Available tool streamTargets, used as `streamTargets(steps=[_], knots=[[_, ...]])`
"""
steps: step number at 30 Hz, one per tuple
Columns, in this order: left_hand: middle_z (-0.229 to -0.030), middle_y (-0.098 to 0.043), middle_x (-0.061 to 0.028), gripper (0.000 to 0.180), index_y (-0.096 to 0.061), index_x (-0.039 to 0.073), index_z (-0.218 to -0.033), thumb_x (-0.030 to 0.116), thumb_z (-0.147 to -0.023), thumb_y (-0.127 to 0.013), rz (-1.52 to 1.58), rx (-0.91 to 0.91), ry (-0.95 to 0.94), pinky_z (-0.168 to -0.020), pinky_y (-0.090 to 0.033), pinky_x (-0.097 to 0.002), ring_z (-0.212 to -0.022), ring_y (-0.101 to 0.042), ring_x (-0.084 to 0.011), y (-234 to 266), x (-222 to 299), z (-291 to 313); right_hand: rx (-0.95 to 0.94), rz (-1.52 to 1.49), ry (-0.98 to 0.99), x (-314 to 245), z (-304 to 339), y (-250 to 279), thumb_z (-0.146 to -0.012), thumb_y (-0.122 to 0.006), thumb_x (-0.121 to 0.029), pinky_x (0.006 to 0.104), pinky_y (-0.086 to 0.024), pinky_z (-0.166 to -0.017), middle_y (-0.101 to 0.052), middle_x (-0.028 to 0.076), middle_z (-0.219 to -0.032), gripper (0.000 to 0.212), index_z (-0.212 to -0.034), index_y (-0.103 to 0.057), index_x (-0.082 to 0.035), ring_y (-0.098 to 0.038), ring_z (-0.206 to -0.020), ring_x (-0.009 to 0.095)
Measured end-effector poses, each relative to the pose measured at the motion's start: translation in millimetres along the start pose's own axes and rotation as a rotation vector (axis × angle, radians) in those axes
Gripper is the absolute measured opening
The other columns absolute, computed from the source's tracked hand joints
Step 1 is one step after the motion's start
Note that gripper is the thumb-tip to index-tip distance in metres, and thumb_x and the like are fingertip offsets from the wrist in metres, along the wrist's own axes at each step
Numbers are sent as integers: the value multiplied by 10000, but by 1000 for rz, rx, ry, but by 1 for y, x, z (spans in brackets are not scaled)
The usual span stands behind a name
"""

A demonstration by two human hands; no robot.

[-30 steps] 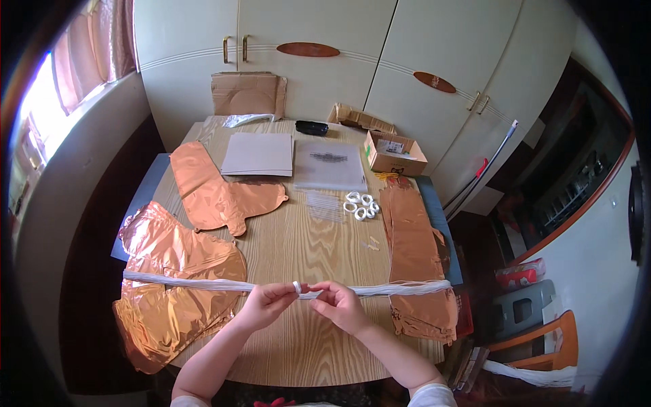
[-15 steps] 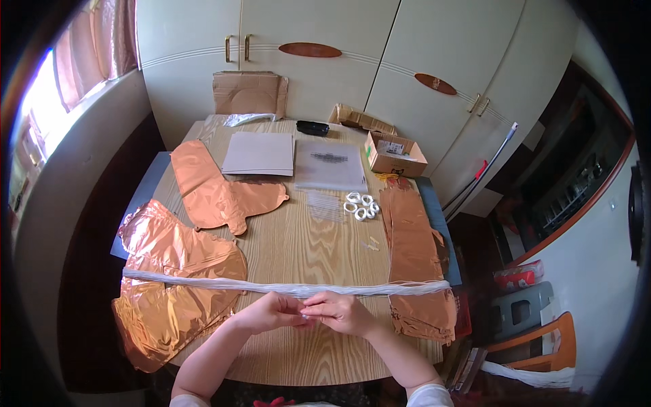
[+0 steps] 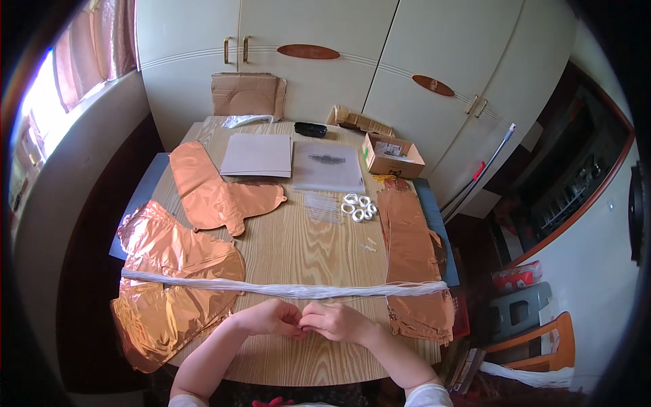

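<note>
Fingertips are brought together above the desk (image 3: 291, 254), just on the near side of a long white bundle of strands (image 3: 332, 292).
The left hand (image 3: 272, 317) and the right hand (image 3: 333, 321) are held narrow, with fingers bent inward; whether anything is pinched between them cannot be told. The bundle is stretched crosswise, its left end laid over a crumpled copper foil piece (image 3: 186, 254) and its right end over a stack of copper foil (image 3: 410, 230). Beyond it, white rings (image 3: 358, 215) are grouped beside thin clear strips (image 3: 323, 207); farther back, grey boards (image 3: 256, 154) are placed beside a clear plastic pack (image 3: 328, 173) and an open carton (image 3: 393, 165).
</note>
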State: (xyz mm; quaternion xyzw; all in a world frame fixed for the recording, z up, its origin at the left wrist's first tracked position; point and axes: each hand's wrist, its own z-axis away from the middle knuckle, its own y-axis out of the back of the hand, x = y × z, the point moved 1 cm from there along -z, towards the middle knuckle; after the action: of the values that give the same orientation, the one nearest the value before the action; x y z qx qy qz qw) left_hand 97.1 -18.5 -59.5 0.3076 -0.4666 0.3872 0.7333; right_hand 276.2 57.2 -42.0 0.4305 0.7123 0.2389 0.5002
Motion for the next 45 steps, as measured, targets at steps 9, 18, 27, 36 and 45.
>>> streamTargets(steps=[9,18,27,36,45], knots=[[-830,-608,-51,263,-526,-27,-920,117,-770,-688,24,59,-36,-658,-483,-242,-768,-583,-102,-7,-10,-8,-128,54,-66,5,5,-16,-765,-530,-55,351,-499,-610,-512,90,-848,58,-821,-517,-48,-600,-741,263],[-824,-627,-103,273,-413,-7,-977,38,-802,-617,260,92,-145,-603,-479,-237,-732,-612,-129,2,-15,-4,31,-80,-72,13,2,-12,-761,-605,-73,335,-477,-628,-572,91,-792,90,-833,-566,-35,-592,-734,260],[-895,-634,-93,190,-462,22,-954,5,-808,-583,563,630,-333,-619,-469,-221,-728,-618,-142,20,-14,-1,87,-229,-619,59,-26,46,-801,-626,-179,281,-442,-568,-589,58,-650,142,-807,-592,-41,-569,-616,118],[-875,-632,-90,44,-525,4,-877,31,-852,-550,498,579,-354,-679,-468,-230,-782,-606,-129,15,-16,-8,450,594,-550,220,-41,82,-793,-567,-127,395,-480,-630,-604,96,-845,58,-822,-596,-87,-591,-760,291],[-869,-628,-82,30,-531,3,-878,23,-856,-527,500,604,-342,-701,-468,-234,-788,-601,-127,15,-15,-7,518,582,-367,233,-29,72,-728,-493,-25,377,-464,-745,-623,104,-926,206,-876,-633,-57,-573,-839,298]])
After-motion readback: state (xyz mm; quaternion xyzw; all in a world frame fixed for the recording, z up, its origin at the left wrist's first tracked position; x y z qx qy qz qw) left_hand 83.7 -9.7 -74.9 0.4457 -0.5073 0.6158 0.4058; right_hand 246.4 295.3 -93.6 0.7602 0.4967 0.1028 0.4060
